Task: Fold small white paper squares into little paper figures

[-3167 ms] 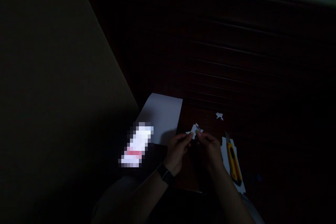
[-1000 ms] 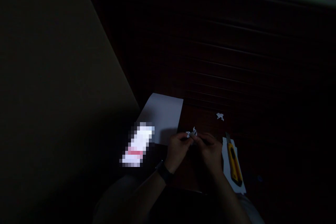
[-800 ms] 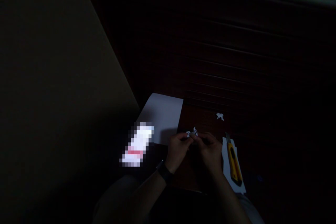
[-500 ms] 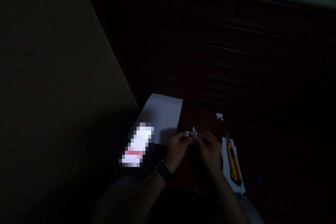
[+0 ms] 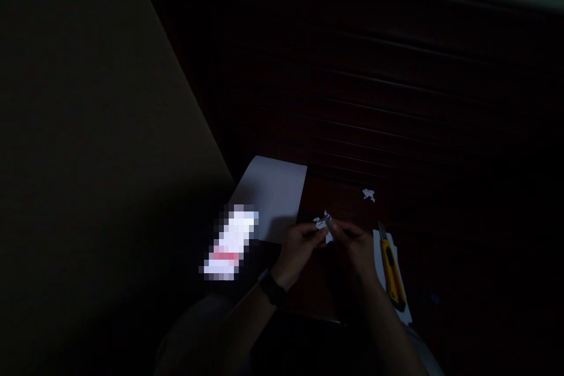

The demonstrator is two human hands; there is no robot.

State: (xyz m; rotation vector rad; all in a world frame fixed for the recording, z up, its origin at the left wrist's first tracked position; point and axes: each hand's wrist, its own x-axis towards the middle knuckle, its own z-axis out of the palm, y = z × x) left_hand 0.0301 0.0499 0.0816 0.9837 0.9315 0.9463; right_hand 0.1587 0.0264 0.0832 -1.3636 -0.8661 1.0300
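A small piece of folded white paper (image 5: 324,222) with pointed corners is pinched between my two hands, above a dark reddish table. My left hand (image 5: 298,249), with a dark band on the wrist, grips its left side between thumb and fingers. On the other side, my right hand (image 5: 358,249) has thumb and fingers closed on the right part of the paper. The fingers hide part of the folds. Beyond my right hand lies another small folded white paper figure (image 5: 369,195).
A white sheet (image 5: 277,188) lies left of my hands, beside a bright, pixelated screen-like rectangle (image 5: 231,241). On the right, a yellow box cutter (image 5: 391,270), blade out, rests on white paper (image 5: 378,247). A dark slatted panel rises behind; a wall (image 5: 88,100) stands left.
My right hand has turned slightly and shifted a little right. The folded paper has tilted, and more of its white surface now shows between the fingers.
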